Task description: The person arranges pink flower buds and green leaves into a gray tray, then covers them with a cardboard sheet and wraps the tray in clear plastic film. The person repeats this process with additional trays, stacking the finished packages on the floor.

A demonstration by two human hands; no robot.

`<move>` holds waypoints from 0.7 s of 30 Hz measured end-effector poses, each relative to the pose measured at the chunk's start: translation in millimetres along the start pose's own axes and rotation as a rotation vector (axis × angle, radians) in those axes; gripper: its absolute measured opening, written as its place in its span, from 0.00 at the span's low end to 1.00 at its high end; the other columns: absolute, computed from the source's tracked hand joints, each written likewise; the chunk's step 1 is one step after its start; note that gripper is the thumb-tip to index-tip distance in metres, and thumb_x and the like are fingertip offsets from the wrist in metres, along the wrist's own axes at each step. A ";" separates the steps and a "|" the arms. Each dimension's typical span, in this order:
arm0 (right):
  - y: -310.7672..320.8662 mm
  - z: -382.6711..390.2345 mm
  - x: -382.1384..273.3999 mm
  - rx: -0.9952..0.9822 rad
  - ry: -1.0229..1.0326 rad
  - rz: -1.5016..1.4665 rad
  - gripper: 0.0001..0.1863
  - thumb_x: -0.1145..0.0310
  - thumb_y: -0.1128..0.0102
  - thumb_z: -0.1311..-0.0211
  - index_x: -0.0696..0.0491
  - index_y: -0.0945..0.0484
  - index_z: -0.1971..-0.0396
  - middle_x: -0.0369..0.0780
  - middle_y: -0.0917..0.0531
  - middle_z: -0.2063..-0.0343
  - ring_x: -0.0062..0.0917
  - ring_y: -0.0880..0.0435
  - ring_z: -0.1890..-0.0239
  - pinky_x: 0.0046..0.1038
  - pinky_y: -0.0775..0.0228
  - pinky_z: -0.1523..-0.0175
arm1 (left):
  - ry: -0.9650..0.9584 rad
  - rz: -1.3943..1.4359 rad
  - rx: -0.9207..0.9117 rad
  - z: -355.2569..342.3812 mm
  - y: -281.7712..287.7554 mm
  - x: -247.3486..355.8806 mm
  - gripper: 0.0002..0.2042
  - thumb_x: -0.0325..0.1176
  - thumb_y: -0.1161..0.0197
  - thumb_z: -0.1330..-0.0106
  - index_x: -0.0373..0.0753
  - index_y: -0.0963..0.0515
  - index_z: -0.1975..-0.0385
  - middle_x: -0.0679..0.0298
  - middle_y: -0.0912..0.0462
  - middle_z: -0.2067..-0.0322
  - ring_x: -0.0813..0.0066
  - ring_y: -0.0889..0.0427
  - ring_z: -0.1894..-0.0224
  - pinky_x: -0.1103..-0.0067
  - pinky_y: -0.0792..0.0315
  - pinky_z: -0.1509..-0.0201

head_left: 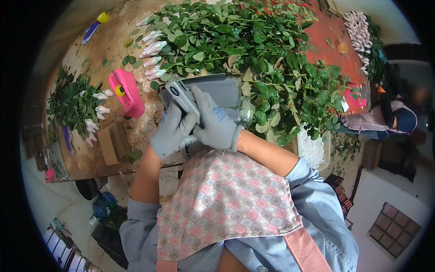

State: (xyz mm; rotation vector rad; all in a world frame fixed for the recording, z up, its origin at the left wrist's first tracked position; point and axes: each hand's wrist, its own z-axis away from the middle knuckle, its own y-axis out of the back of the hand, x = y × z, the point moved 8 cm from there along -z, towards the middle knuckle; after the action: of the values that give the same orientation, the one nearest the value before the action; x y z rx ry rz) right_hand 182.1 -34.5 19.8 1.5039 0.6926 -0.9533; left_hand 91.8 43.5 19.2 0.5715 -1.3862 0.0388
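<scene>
My gloved left hand (pixel 171 132) and gloved right hand (pixel 214 121) meet in front of my apron. Between them is a grey stapler (pixel 183 97), its long body tilted up to the left. The right fingers wrap round its side, and the left fingers close on its lower end. Under and behind the hands lies a grey plastic tray or stand (pixel 219 90), partly covered by them. Just beyond it spreads a heap of leafy rose stems (pixel 231 41), with pale wrapped buds (pixel 154 49) at its left side.
A pink plastic case (pixel 129 94) and a cardboard piece (pixel 113 143) lie left on the worn table. Farther left is a smaller rose bunch (pixel 72 102). A yellow-and-purple tool (pixel 95 27) lies at the far left. A co-worker (pixel 385 118) stands at the right by more wrapped roses (pixel 359 34).
</scene>
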 end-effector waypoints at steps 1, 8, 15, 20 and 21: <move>13.4 2.1 2.3 0.153 0.069 -0.087 0.46 0.75 0.34 0.50 0.66 0.44 0.29 0.62 0.29 0.42 0.53 0.29 0.34 0.43 0.36 0.31 | -0.009 -0.086 -0.049 -0.4 -2.5 4.9 0.29 0.41 0.38 0.28 0.32 0.35 0.33 0.49 0.28 0.39 0.56 0.28 0.37 0.64 0.33 0.33; 92.2 60.0 49.6 -0.253 -0.639 -0.353 0.30 0.64 0.32 0.40 0.60 0.28 0.40 0.40 0.16 0.69 0.23 0.19 0.70 0.29 0.24 0.65 | -0.136 -0.701 -0.026 20.4 -29.1 4.5 0.43 0.30 0.25 0.47 0.38 0.37 0.28 0.55 0.34 0.28 0.50 0.42 0.23 0.57 0.46 0.21; 134.8 99.0 72.4 -0.462 -0.713 0.105 0.36 0.53 0.30 0.38 0.54 0.29 0.33 0.45 0.14 0.66 0.27 0.17 0.67 0.31 0.25 0.58 | -0.123 -0.682 0.013 21.9 -30.9 5.2 0.45 0.24 0.25 0.51 0.39 0.37 0.28 0.56 0.35 0.28 0.50 0.42 0.23 0.58 0.44 0.21; 135.3 79.2 64.6 -0.544 -0.650 0.262 0.34 0.52 0.31 0.37 0.54 0.27 0.36 0.48 0.13 0.64 0.34 0.14 0.64 0.35 0.23 0.56 | -0.113 -0.690 0.013 21.7 -30.5 4.8 0.45 0.25 0.25 0.50 0.39 0.38 0.27 0.57 0.35 0.27 0.51 0.42 0.23 0.58 0.45 0.21; 133.7 76.1 62.2 -0.578 -0.684 0.268 0.34 0.52 0.31 0.37 0.55 0.27 0.36 0.48 0.13 0.64 0.35 0.13 0.64 0.35 0.23 0.56 | -0.113 -0.692 0.014 21.4 -31.1 4.1 0.45 0.25 0.25 0.50 0.39 0.38 0.27 0.57 0.35 0.27 0.51 0.42 0.23 0.58 0.45 0.21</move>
State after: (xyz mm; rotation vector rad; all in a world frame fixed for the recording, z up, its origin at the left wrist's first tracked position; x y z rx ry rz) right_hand 312.6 -136.0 32.9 0.6685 0.2210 -0.8831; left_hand 84.1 6.8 13.3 1.0506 -1.2327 -0.5472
